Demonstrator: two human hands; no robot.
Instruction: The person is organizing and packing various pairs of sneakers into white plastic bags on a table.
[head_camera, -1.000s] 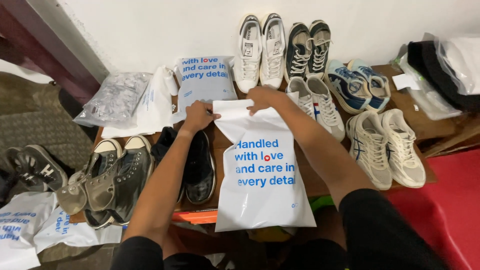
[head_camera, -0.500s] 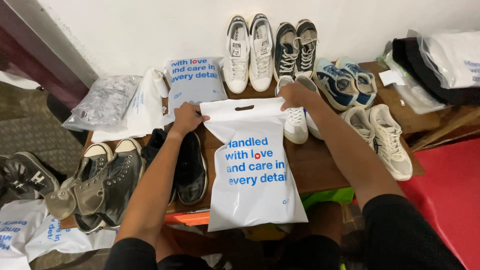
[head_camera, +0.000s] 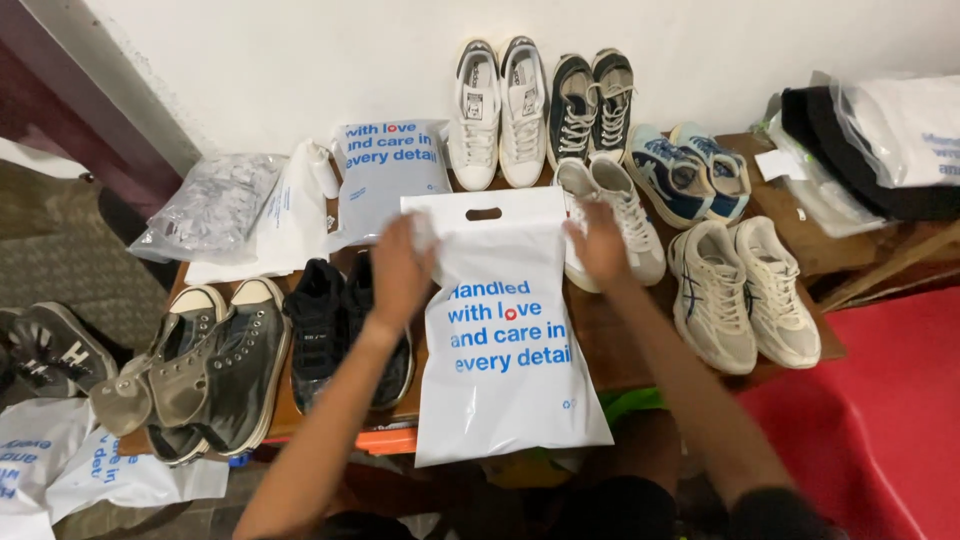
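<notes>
The white plastic bag (head_camera: 505, 330) is laid flat on the wooden table (head_camera: 600, 340), its lower end hanging over the front edge. Its top left corner is pinched by the left hand (head_camera: 400, 268). The right hand (head_camera: 597, 240) is blurred, so its grip cannot be told. With a weak hold, the bag could slide off.

Shoe pairs: six on the table — white pair (head_camera: 497, 112), navy high-tops (head_camera: 592, 98), blue-cream pair (head_camera: 688, 172), beige runners (head_camera: 745, 290), black pair (head_camera: 340, 330), grey pair (head_camera: 205, 365). White printed bags: one between the hands (head_camera: 505, 330), one beyond the left hand (head_camera: 385, 175).
</notes>
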